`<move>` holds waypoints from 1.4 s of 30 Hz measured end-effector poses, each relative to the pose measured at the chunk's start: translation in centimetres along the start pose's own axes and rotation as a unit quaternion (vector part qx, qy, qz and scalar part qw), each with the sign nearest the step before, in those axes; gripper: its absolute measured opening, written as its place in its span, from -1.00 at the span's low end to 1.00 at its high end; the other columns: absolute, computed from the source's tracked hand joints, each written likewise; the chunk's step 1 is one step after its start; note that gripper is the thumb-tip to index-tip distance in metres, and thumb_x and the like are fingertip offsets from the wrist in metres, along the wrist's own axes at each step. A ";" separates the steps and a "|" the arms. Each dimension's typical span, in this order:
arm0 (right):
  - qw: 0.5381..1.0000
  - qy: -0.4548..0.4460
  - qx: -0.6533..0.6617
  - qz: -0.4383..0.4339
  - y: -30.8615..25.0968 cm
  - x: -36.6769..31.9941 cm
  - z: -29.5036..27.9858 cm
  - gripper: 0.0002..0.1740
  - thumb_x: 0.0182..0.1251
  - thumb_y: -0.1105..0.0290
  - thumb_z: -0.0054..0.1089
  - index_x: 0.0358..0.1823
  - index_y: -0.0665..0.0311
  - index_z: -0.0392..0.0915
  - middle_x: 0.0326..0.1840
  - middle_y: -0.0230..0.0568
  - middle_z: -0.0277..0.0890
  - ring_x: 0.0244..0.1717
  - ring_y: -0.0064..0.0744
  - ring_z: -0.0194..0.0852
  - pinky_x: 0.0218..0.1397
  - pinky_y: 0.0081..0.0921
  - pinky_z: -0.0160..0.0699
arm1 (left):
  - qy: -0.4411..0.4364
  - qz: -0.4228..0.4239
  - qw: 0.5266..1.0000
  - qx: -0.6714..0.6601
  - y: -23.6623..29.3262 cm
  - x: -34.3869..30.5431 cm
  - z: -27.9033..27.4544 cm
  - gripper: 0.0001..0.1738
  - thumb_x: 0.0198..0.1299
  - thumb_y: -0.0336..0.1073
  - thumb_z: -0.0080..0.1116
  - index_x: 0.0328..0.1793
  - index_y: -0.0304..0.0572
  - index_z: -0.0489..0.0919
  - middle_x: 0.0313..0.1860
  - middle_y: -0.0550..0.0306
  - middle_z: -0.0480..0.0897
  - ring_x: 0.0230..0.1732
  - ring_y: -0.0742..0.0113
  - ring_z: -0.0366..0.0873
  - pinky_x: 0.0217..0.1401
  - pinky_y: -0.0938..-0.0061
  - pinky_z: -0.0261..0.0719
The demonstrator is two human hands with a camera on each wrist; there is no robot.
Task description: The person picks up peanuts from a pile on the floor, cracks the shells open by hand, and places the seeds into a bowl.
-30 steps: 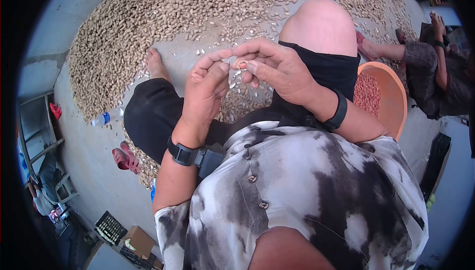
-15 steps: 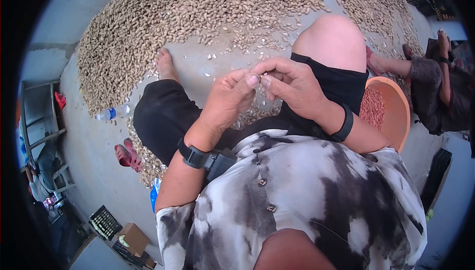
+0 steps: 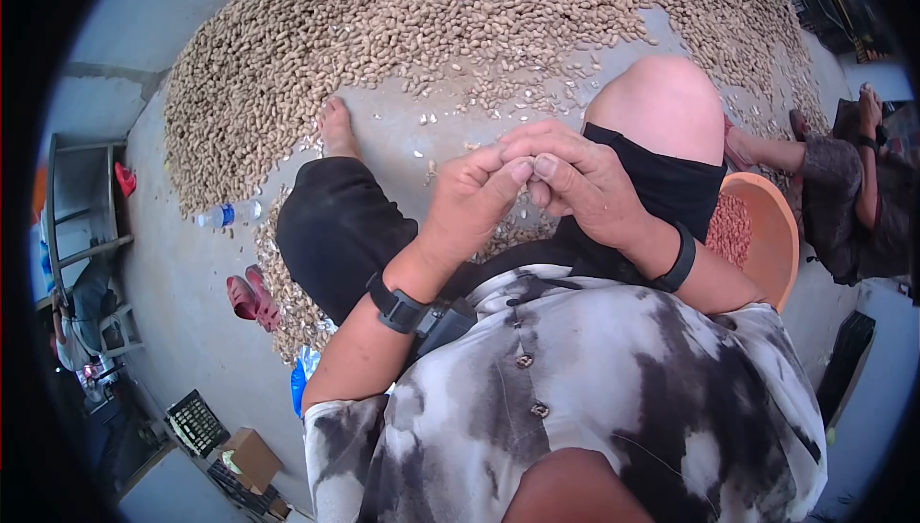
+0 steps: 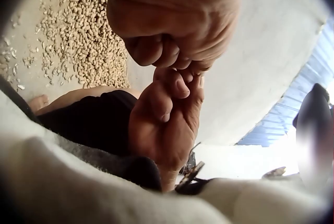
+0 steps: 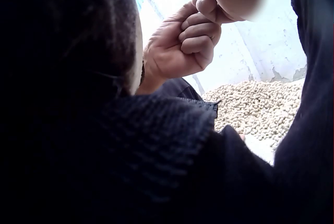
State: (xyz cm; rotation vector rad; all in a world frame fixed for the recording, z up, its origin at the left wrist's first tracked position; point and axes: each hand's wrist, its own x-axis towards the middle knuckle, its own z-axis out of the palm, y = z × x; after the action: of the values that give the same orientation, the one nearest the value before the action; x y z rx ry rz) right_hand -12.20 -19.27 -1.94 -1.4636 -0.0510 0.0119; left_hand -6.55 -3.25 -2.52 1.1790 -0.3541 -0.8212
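In the head view my left hand [image 3: 470,199] and right hand [image 3: 596,193] meet over the lap, thumbs side by side and fingers curled. Between their fingertips they pinch a peanut, now almost wholly hidden by the thumbs. The left wrist view has the left hand [image 4: 175,18] above the right hand [image 4: 167,117], fingertips touching. Loose shells and peanuts [image 3: 513,228] lie on the floor below the hands. By the right forearm stands an orange basin [image 3: 781,236] with red shelled peanut kernels [image 3: 730,226] in it.
A wide heap of unshelled peanuts [image 3: 402,34] covers the floor ahead. On the left are a water bottle [image 3: 230,214], dark red shoes [image 3: 252,298] and a cardboard box [image 3: 252,459]. Another person's leg [image 3: 771,151] reaches in from the right.
One second ago the hands were slightly apart, with a reddish kernel showing in the right fingers. They have since come together, and the thumbs now cover it. The head view has shifted a little.
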 end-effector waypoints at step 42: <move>0.996 -0.040 0.075 0.021 -0.5 -0.2 -1.0 -0.78 0.35 0.35 0.04 -0.16 0.36 0.55 -0.32 -0.32 0.45 -0.37 -0.63 0.48 -0.27 -0.67 0.43 | -0.022 -0.043 0.999 -0.017 -1.4 -0.3 0.2 -0.57 0.36 -0.05 -0.08 -0.44 -0.24 0.49 -0.69 0.38 0.27 -0.68 0.65 0.09 -0.64 0.68 -0.01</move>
State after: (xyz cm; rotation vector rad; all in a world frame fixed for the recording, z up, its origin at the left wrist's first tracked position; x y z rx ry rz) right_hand -12.38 -20.29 -1.51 -1.3145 -0.0825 0.1062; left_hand -7.43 -3.41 -3.65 1.1507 -0.3270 -0.9256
